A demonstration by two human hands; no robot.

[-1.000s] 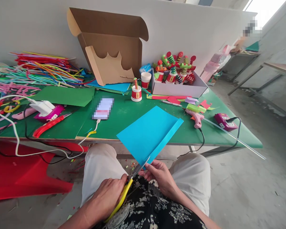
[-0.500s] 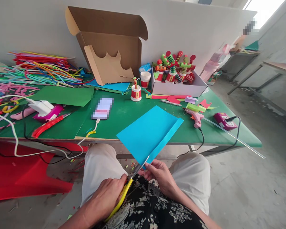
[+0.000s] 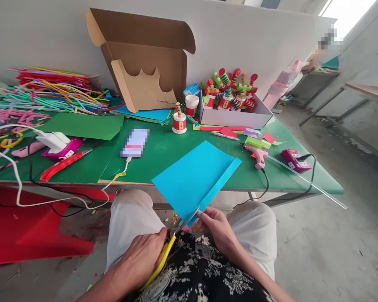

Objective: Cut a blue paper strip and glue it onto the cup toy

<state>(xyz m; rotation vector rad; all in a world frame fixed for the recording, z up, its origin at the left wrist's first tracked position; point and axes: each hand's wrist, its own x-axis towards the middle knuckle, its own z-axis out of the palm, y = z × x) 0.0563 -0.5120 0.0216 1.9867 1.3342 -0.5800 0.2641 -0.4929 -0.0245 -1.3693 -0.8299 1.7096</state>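
Note:
A sheet of bright blue paper (image 3: 192,176) reaches from the table edge toward my lap, with a narrow strip along its right side folded or partly cut. My left hand (image 3: 141,256) is wrapped round the yellow handles of a pair of scissors (image 3: 164,262). The metal blades lie at the paper's near corner, along the line of the strip. Between thumb and fingers, my right hand (image 3: 216,226) pinches the near end of the strip, just right of the blades. The paper hides part of the right fingers.
A paper-cup figure (image 3: 179,123) stands on the green table (image 3: 164,147) near stacked cups (image 3: 192,105). A white box (image 3: 234,118) holds several more figures. At right are a pink glue gun (image 3: 257,155) and purple socket block (image 3: 296,160); at left, a phone (image 3: 135,142) and a red-handled knife (image 3: 64,165).
My right hand has shifted slightly up and right along the strip. The scissor blades have moved a little at the paper's near corner; my left hand stays almost in place.

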